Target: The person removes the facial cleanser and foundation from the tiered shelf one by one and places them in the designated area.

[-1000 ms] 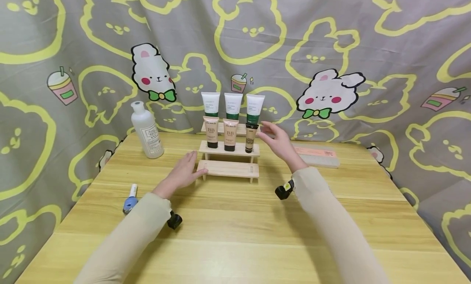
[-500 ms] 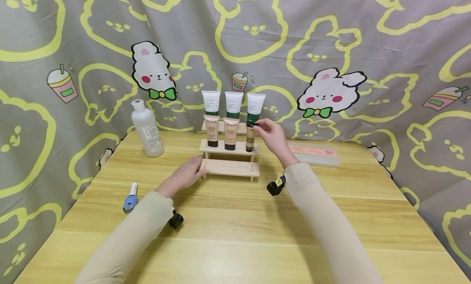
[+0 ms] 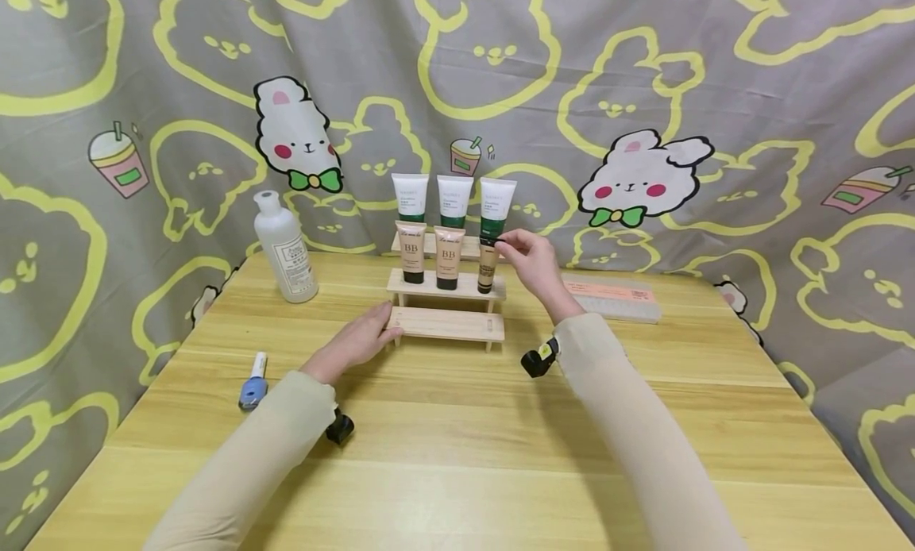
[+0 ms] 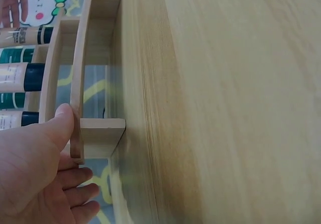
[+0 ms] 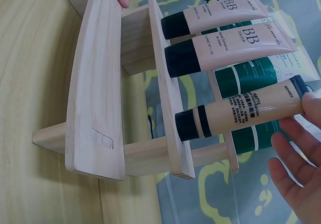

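A three-tier wooden display stand [image 3: 446,324] stands on the table. My left hand [image 3: 355,346] grips the left end of its lowest tier, thumb [image 4: 63,114] on the board and fingers below it. My right hand [image 3: 534,267] pinches the black crimped top end of a small tan foundation tube [image 5: 241,108] between thumb and fingertips. That tube stands cap down at the right of the middle tier. Two pink BB cream tubes [image 3: 447,257] [image 3: 411,253] stand beside it. Behind them, three white-and-green tubes [image 3: 453,200] fill the top tier, their lower parts partly hidden.
At the left stands a white plastic bottle [image 3: 287,249]. A blue bottle with a white cap [image 3: 253,391] lies near my left forearm. To the right, behind my right wrist, is a flat box with an orange label [image 3: 615,298]. A patterned curtain [image 3: 643,82] hangs around the table.
My right hand has moved left from beside the stand onto the top of the tan tube and pinches it. My left hand has shifted slightly right onto the lowest tier's end.
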Action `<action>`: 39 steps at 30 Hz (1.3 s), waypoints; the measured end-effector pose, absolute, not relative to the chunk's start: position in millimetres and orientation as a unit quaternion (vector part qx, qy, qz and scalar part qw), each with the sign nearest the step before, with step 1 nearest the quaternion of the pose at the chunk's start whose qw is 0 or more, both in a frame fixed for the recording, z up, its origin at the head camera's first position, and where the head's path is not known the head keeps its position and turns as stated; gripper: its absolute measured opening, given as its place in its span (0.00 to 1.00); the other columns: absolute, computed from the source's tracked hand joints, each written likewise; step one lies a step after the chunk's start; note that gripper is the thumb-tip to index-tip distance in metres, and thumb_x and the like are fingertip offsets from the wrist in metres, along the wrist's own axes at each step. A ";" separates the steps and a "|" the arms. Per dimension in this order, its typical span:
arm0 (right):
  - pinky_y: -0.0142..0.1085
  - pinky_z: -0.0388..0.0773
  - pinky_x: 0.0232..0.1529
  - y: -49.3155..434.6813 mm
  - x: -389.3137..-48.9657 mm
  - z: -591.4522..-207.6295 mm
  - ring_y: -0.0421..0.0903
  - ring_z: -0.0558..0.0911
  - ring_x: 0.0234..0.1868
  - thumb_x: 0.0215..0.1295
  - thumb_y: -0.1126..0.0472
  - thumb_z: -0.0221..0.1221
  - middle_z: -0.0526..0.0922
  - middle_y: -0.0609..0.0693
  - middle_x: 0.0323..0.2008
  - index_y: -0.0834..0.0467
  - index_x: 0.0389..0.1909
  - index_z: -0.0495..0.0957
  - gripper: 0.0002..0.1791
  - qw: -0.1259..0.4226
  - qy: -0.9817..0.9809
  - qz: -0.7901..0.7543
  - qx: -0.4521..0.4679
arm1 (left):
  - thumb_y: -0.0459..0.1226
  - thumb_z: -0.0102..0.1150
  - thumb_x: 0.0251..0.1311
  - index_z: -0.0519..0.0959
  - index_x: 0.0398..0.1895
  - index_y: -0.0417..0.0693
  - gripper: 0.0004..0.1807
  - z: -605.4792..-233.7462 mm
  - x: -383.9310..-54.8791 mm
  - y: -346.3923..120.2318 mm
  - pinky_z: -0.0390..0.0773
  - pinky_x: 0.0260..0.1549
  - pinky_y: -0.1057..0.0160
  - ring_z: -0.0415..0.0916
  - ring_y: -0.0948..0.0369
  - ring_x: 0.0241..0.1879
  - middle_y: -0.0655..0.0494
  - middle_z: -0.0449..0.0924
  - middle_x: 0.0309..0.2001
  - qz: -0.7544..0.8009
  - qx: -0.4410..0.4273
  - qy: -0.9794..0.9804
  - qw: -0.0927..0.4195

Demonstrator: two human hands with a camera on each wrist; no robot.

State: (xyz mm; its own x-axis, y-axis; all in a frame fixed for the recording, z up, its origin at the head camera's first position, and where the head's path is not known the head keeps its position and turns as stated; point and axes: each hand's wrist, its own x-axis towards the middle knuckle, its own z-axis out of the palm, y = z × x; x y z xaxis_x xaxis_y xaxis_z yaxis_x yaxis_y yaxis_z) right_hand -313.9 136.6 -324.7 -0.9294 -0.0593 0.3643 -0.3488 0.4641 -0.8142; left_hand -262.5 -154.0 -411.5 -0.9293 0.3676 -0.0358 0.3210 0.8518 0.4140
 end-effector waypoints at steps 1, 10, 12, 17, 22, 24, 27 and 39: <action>0.37 0.74 0.39 137.1 -313.7 -324.5 0.48 0.78 0.37 0.63 0.59 0.59 0.82 0.57 0.35 0.64 0.37 0.80 0.11 0.147 -0.843 0.503 0.120 | 0.48 0.41 0.69 0.48 0.68 0.30 0.36 -411.8 -262.8 -154.1 0.49 0.64 0.49 0.48 0.43 0.66 0.34 0.49 0.67 0.205 0.179 0.961 0.056; 0.36 0.74 0.36 144.0 -311.1 -321.7 0.47 0.77 0.34 0.63 0.58 0.59 0.82 0.56 0.33 0.63 0.38 0.82 0.12 0.147 -0.853 0.485 0.124 | 0.49 0.41 0.69 0.48 0.69 0.31 0.36 -413.0 -263.7 -152.7 0.50 0.64 0.49 0.49 0.45 0.66 0.35 0.49 0.68 0.200 0.175 0.962 0.055; 0.37 0.74 0.36 147.3 -307.6 -320.4 0.47 0.78 0.35 0.63 0.58 0.58 0.82 0.56 0.34 0.64 0.38 0.82 0.12 0.144 -0.855 0.482 0.127 | 0.49 0.41 0.69 0.48 0.69 0.30 0.36 -413.1 -263.3 -153.0 0.50 0.64 0.49 0.49 0.44 0.66 0.35 0.49 0.68 0.198 0.176 0.963 0.054; 0.38 0.73 0.37 161.1 -294.8 -317.9 0.48 0.77 0.36 0.64 0.57 0.57 0.82 0.56 0.34 0.64 0.39 0.81 0.13 0.112 -0.853 0.495 0.122 | 0.48 0.42 0.69 0.49 0.68 0.30 0.36 -412.3 -262.0 -153.1 0.51 0.64 0.50 0.50 0.44 0.66 0.35 0.50 0.67 0.195 0.177 0.963 0.051; 0.41 0.74 0.43 177.5 -280.5 -323.1 0.52 0.78 0.41 0.65 0.55 0.57 0.81 0.56 0.34 0.64 0.40 0.80 0.15 0.056 -0.852 0.510 0.106 | 0.48 0.42 0.69 0.49 0.68 0.29 0.36 -411.9 -261.2 -153.3 0.51 0.64 0.50 0.50 0.44 0.66 0.35 0.50 0.67 0.193 0.179 0.964 0.047; 0.43 0.74 0.45 184.0 -274.8 -327.5 0.52 0.77 0.41 0.65 0.55 0.56 0.81 0.57 0.35 0.65 0.40 0.80 0.16 0.034 -0.854 0.510 0.102 | 0.48 0.42 0.69 0.49 0.68 0.29 0.36 -411.9 -261.0 -153.3 0.51 0.64 0.50 0.50 0.44 0.66 0.34 0.50 0.67 0.194 0.179 0.963 0.046; 0.44 0.75 0.46 193.6 -266.4 -336.7 0.51 0.78 0.40 0.66 0.55 0.55 0.81 0.57 0.35 0.66 0.42 0.79 0.17 0.003 -0.856 0.508 0.101 | 0.48 0.43 0.69 0.49 0.68 0.29 0.36 -412.3 -261.1 -153.3 0.51 0.64 0.50 0.51 0.44 0.65 0.34 0.51 0.67 0.196 0.182 0.963 0.042; 0.50 0.76 0.45 223.5 -233.7 -375.5 0.45 0.80 0.35 0.67 0.58 0.54 0.82 0.53 0.33 0.71 0.47 0.76 0.18 -0.103 -0.844 0.519 0.085 | 0.48 0.44 0.68 0.50 0.68 0.29 0.37 -414.9 -262.6 -154.0 0.52 0.63 0.50 0.51 0.44 0.65 0.34 0.52 0.66 0.198 0.183 0.962 0.034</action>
State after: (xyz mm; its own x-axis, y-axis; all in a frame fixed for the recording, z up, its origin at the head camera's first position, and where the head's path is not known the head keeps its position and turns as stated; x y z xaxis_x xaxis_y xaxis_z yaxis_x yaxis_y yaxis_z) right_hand -233.7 223.5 -375.5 -0.9644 -0.2502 -0.0859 -0.0360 0.4459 -0.8943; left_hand -262.6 -154.0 -414.9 -0.9304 0.3665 0.0075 0.3396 0.8539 0.3943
